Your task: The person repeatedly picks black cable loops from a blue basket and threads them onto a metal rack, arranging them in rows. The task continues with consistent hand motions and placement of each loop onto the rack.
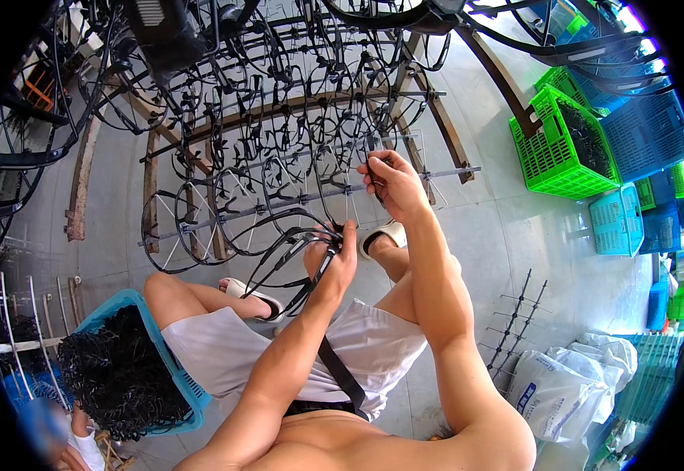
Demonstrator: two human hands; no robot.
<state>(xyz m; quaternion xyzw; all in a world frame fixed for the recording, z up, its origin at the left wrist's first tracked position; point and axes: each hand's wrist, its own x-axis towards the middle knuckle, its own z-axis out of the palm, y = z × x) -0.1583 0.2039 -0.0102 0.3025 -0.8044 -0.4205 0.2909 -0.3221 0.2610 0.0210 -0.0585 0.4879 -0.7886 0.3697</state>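
- Person seated, bare forearms coming in from the lower edge; white shorts (pixel 295 345) over the lap, a black strap (pixel 340 370) lying across them.
- Pale sandals (pixel 252 297) on both feet, resting on the grey tiled floor (pixel 507 235).
- Blue basket (pixel 181 377) just beside the left thigh, heaped with black plastic eyeglass frames (pixel 118 373).
- Left hand (pixel 332 255) above the knees, fingers closed around a bundle of black eyeglass frames (pixel 287 259); the loops hang out to the left and below the fist.
- Right hand (pixel 393 182) higher and farther out, fingertips pinched together on a single black frame (pixel 369 153) at the grey rod (pixel 310 202) of the hanging rack; how firmly it is pinched I cannot tell.
- Hanging rack (pixel 279 133): several horizontal rods with thin prongs, most carrying black frames in rows, set on rusty brown supports (pixel 83 173).
- Right of the legs, a bare pronged rod (pixel 515 314) lies on the floor, near white sacks (pixel 562 385).
- Far right: bright green crate (pixel 562 149) with dark parts inside, turquoise basket (pixel 617 220) near it, stacked blue crates (pixel 648 133) behind.
- Far left edge: more racks with dark frames, details too bent and dim to read.
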